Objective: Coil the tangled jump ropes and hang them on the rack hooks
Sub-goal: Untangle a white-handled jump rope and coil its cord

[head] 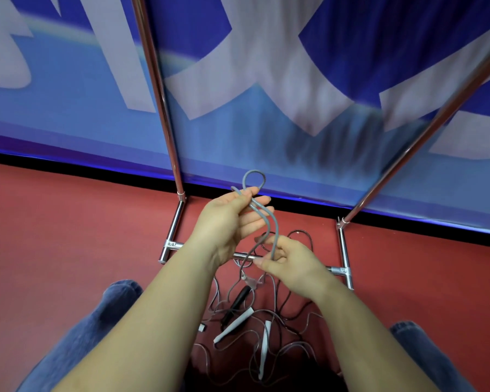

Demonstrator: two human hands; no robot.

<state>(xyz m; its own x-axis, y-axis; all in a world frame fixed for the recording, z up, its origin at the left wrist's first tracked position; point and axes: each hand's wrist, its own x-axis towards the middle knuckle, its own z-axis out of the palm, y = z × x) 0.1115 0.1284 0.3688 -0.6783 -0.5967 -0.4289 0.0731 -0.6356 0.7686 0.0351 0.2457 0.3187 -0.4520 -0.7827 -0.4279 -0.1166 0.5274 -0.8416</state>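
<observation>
Person kneels or sits on a red floor (68, 227), knees in blue jeans (91, 321) at either side of the view, facing a chrome rack (343, 270) that stands against a blue and white banner (266, 80). Left hand (232, 219) is raised, palm turned up, thumb and fingertips pinching a grey rope (269, 219) where its strands cross; a small loop of the rope stands up above the fingers, in front of the banner's lower edge. Two strands run down from the pinch to the right hand (289, 261), which is lower and nearer the rack's bottom crossbar; its fingers curl round the strands, thumb closing on them. Below the hands the grey rope drops into a tangle of thin cords (292, 332) on the floor between the knees, just in front of the crossbar. Within the tangle: a black handle (239, 301), a white handle (232, 325) lying diagonally just beside it, a second white handle (265, 343) lying nearly lengthwise to the right. Which cord belongs to which handle cannot be told. Two chrome uprights rise from the base, left one near vertical, right one slanting out of view at upper right. Rack hooks are out of view
</observation>
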